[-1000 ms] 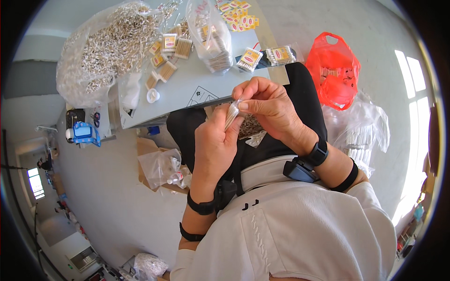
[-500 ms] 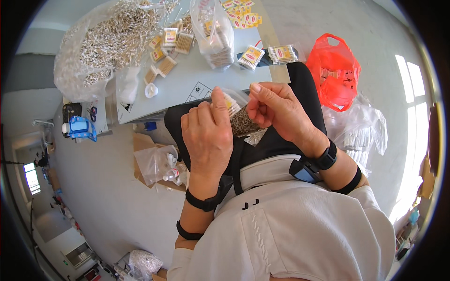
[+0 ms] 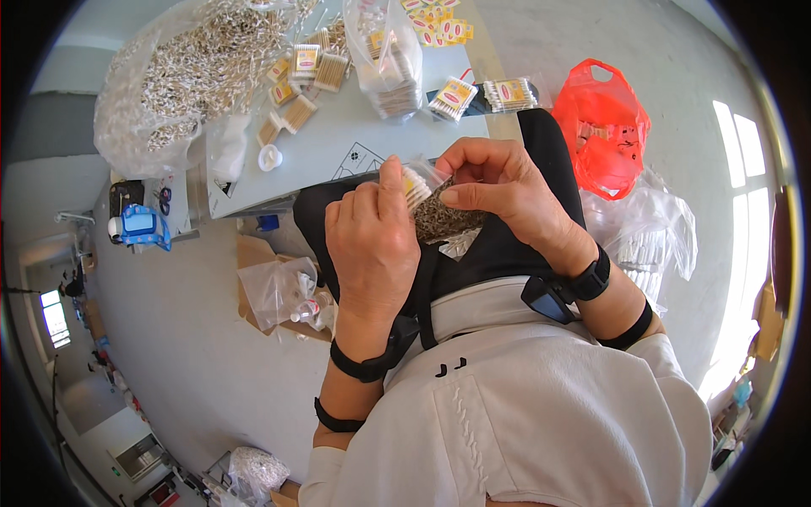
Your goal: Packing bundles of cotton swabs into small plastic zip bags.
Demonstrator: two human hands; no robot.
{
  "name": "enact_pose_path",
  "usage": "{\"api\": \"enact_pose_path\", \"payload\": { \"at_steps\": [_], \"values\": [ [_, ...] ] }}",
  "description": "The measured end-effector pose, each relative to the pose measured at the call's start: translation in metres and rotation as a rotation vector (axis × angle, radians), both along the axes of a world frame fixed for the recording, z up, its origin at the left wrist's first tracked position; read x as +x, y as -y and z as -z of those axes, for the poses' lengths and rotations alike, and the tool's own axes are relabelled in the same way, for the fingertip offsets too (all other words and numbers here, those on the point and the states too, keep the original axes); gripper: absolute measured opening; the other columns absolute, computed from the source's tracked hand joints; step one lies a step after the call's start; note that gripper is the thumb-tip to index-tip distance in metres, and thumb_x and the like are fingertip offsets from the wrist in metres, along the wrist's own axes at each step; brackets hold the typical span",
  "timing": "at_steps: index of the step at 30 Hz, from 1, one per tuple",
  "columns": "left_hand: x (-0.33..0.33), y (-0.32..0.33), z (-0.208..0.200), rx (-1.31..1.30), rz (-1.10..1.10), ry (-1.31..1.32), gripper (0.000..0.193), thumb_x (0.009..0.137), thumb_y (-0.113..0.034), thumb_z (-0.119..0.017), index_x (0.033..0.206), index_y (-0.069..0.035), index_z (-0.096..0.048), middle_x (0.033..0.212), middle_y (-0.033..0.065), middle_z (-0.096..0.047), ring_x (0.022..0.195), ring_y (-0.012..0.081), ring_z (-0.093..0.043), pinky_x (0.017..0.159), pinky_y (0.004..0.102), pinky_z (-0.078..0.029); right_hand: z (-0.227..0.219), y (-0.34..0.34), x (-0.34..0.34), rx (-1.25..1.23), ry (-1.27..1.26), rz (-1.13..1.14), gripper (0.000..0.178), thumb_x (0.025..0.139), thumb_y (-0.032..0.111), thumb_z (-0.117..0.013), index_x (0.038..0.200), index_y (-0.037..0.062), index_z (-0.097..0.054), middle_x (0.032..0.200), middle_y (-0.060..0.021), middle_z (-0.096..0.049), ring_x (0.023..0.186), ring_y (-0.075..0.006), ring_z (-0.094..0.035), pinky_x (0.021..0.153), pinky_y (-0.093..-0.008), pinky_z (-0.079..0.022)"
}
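My left hand (image 3: 372, 237) is closed on a small clear bag of cotton swabs (image 3: 416, 188) with a yellow label, held above my lap. At the bag's clear end, my right hand (image 3: 511, 190) pinches the plastic between thumb and forefinger. Part of the bag is hidden behind my left fingers. Under my hands, a brown, speckled mass (image 3: 448, 221) rests at my lap; I cannot make out its kind. On the table beyond lie two filled swab packets, one (image 3: 453, 99) by the dark pad and another (image 3: 509, 95) to its right.
A big clear bag of loose cotton swabs (image 3: 211, 80) covers the table's left, beside bundled swabs (image 3: 331, 73). A clear bag of packets (image 3: 395, 80) and yellow labels (image 3: 443, 32) are farther back. A red plastic bag (image 3: 596, 160) stands right; an opened carton (image 3: 252, 291) sits below the table.
My right hand has moved slightly left and down, and its thumb and forefinger now grip the bag's clear end closer to the swabs. My left hand stays nearly in place.
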State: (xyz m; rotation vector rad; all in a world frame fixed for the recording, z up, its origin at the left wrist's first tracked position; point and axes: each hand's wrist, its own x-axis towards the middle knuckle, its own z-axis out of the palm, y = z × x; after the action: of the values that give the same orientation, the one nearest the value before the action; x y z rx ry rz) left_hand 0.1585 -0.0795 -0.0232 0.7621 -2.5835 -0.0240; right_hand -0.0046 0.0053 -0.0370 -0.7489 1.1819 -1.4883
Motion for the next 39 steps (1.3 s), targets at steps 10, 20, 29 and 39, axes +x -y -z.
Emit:
{"api": "enact_pose_path", "payload": {
  "at_steps": [10,20,29,39],
  "values": [
    [0.003,0.002,-0.002,0.185,0.076,-0.005,0.046,0.072,0.001,-0.066,0.117,0.0,-0.056,0.079,0.0116,-0.06,0.07,0.0281,-0.059,0.063,0.0392,-0.044,0.01,0.005,0.005,-0.06,0.329,-0.078,0.01,0.091,0.012,-0.062,0.089,0.002,-0.065,0.075,0.0028,-0.058,0.06,-0.0022,-0.039,0.052,-0.0182,-0.032],
    [0.007,0.0,-0.008,0.183,0.024,0.045,0.041,0.075,0.0,-0.063,0.115,0.001,-0.056,0.079,0.0126,-0.06,0.071,0.029,-0.06,0.064,0.0399,-0.045,0.005,0.012,0.01,0.086,0.431,-0.13,0.013,0.088,0.015,-0.066,0.083,0.0044,-0.062,0.072,0.0044,-0.054,0.061,-0.0019,-0.04,0.05,-0.0168,-0.028],
    [0.014,0.005,0.001,0.259,0.016,0.033,0.041,0.075,-0.002,-0.064,0.115,0.002,-0.056,0.075,0.0113,-0.059,0.068,0.0288,-0.059,0.063,0.0393,-0.045,0.02,0.03,0.008,0.194,0.566,-0.27,0.015,0.083,0.012,-0.069,0.073,0.0068,-0.059,0.067,0.0045,-0.051,0.056,-0.0018,-0.038,0.047,-0.0172,-0.027],
    [0.039,0.033,0.021,0.41,-0.114,-0.052,0.037,0.076,-0.002,-0.064,0.112,0.001,-0.057,0.081,0.0146,-0.062,0.075,0.0335,-0.061,0.065,0.0419,-0.048,0.027,0.081,0.03,0.286,0.298,-0.314,0.025,0.081,0.012,-0.072,0.063,0.0063,-0.055,0.059,0.0016,-0.049,0.049,-0.0052,-0.04,0.044,-0.0197,-0.028]
  ]
}}
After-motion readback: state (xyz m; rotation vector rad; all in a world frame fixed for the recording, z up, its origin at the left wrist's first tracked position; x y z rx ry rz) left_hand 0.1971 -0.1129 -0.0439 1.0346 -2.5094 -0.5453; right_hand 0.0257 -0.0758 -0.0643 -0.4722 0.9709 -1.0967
